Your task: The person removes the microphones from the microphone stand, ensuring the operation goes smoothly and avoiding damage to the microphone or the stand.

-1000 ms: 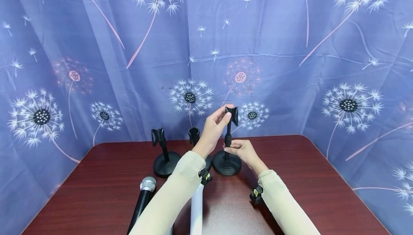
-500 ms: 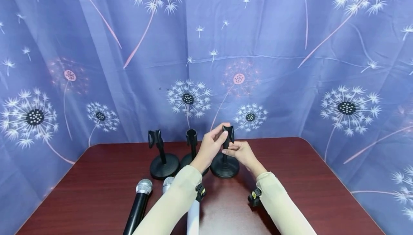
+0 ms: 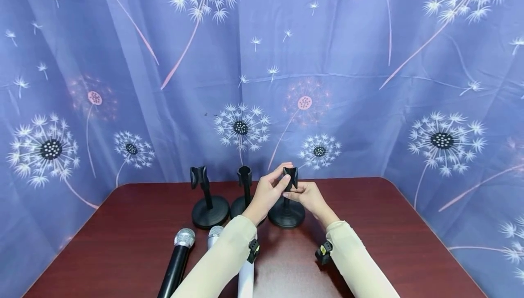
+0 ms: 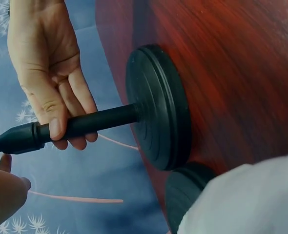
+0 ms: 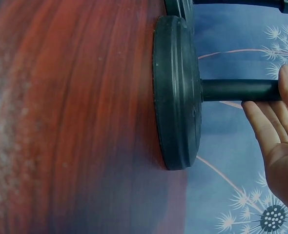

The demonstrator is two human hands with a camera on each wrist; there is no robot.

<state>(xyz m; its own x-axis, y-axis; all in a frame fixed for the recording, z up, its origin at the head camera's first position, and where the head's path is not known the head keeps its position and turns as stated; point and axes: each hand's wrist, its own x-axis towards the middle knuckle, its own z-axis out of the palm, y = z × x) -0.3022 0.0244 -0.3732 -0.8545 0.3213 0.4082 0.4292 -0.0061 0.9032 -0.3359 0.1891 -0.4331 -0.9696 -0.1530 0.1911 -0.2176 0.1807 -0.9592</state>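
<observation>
My left hand (image 3: 267,194) holds the clip (image 3: 291,177) at the top of the rightmost black microphone stand, thumb in front. Just below, my right hand (image 3: 309,199) pinches the stand's pole (image 4: 102,122) between thumb and fingers, under the thicker collar (image 4: 19,139). The stand is upright, its round base (image 3: 286,216) flat on the table. In the right wrist view, the right thumb and fingers lie on opposite sides of the pole. Two more stands are to the left: one with a clip (image 3: 199,177), the other with a cup-shaped holder (image 3: 244,175), its base partly behind my left arm.
A black microphone (image 3: 176,261) with a silver head lies at the front left of the reddish-brown table (image 3: 123,239). Another silver microphone head (image 3: 214,233) and a white cylinder (image 3: 246,280) are partly behind my left sleeve. A blue dandelion-print curtain (image 3: 348,107) hangs behind.
The stand's clip and my left hand have come down towards my right hand, so the stand is shorter. Its base and my right hand stay in nearly the same place.
</observation>
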